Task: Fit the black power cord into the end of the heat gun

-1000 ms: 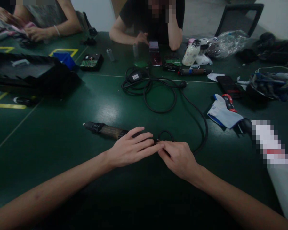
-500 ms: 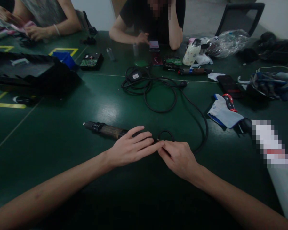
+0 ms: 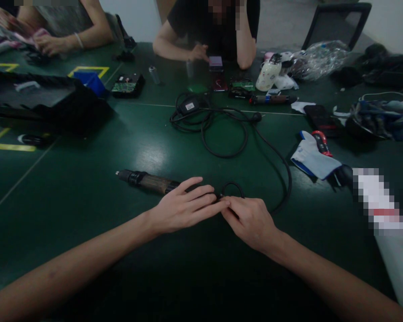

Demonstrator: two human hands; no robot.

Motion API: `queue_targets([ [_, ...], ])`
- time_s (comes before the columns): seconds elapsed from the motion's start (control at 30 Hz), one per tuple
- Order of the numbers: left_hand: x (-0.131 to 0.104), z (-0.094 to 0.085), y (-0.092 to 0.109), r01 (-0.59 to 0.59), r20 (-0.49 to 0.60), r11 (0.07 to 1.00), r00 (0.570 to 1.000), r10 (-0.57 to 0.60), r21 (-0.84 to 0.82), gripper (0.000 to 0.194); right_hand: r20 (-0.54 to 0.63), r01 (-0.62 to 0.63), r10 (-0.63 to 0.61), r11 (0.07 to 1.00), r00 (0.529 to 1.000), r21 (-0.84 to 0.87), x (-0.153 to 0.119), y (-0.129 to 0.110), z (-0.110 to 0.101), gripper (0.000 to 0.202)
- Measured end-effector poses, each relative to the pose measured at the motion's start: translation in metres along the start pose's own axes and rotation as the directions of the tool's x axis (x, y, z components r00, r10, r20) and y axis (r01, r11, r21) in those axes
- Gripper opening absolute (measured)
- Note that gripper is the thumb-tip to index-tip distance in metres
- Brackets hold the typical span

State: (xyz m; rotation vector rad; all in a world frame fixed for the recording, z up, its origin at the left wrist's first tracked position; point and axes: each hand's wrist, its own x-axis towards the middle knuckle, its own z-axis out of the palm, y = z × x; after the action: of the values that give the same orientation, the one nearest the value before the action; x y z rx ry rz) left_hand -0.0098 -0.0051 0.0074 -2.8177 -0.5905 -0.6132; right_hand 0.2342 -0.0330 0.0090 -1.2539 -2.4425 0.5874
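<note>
Hardly anything differs from a second ago: your left hand (image 3: 190, 205) and right hand (image 3: 251, 221) keep the same pose, the driver (image 3: 154, 183) hasn't shifted, and the cable (image 3: 290, 179) lies in the same loops. Across from you, a person (image 3: 198, 53) still has a finger at the phone (image 3: 216, 62) by the far edge of the surface (image 3: 87, 201).

You have two drivers in view: the one at your hands, on the near half of the surface with its tip toward the left edge, and a second driver (image 3: 277, 99) nearer the far edge. Two boards lie toward that edge as well, the left board (image 3: 125, 88) and the right board (image 3: 243, 84), and two cylinders stand there, the left one (image 3: 154, 75) and the right one (image 3: 189, 69). You can count one adapter (image 3: 190, 106) among the cable's coils, one bottle (image 3: 269, 74) near the far edge and one cloth (image 3: 315, 160) toward the right edge.

Your left hand is spread, fingers nearly straight, laid over the driver's rear part; its thumb is hidden. Your right hand is curled at the driver's tail, beside a small cable loop; whether it pinches the cable or the tail, you can't tell, as its fingertips are partly hidden.
</note>
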Motion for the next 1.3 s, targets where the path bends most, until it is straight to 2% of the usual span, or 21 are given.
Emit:
queue_targets([
  [0.27, 0.0021, -0.0027, 0.0014, 0.047, 0.002, 0.999, 0.999, -0.047, -0.001, 0.048, -0.016, 0.021, -0.022, 0.999, 1.000, -0.047, 0.0004, -0.0004, -0.0002, 0.026],
  [0.67, 0.0023, -0.0024, 0.0021, -0.022, 0.032, 0.999, 0.999, 0.020, 0.048, 0.047, 0.001, 0.009, -0.009, 1.000, 1.000, -0.029, 0.0001, -0.0002, -0.0004, 0.025],
  [0.97, -0.0024, -0.0003, -0.0036, 0.017, 0.013, 0.998, 1.000, -0.016, -0.068, 0.055, -0.015, 0.031, -0.032, 0.999, 0.999, -0.023, 0.0006, 0.0001, -0.0003, 0.023],
  [1.3, -0.0033, 0.0019, -0.0025, 0.048, 0.001, 0.994, 0.999, -0.049, -0.099, 0.050, -0.017, 0.023, -0.023, 0.999, 1.000, -0.038, 0.0001, -0.0002, 0.0018, 0.022],
])
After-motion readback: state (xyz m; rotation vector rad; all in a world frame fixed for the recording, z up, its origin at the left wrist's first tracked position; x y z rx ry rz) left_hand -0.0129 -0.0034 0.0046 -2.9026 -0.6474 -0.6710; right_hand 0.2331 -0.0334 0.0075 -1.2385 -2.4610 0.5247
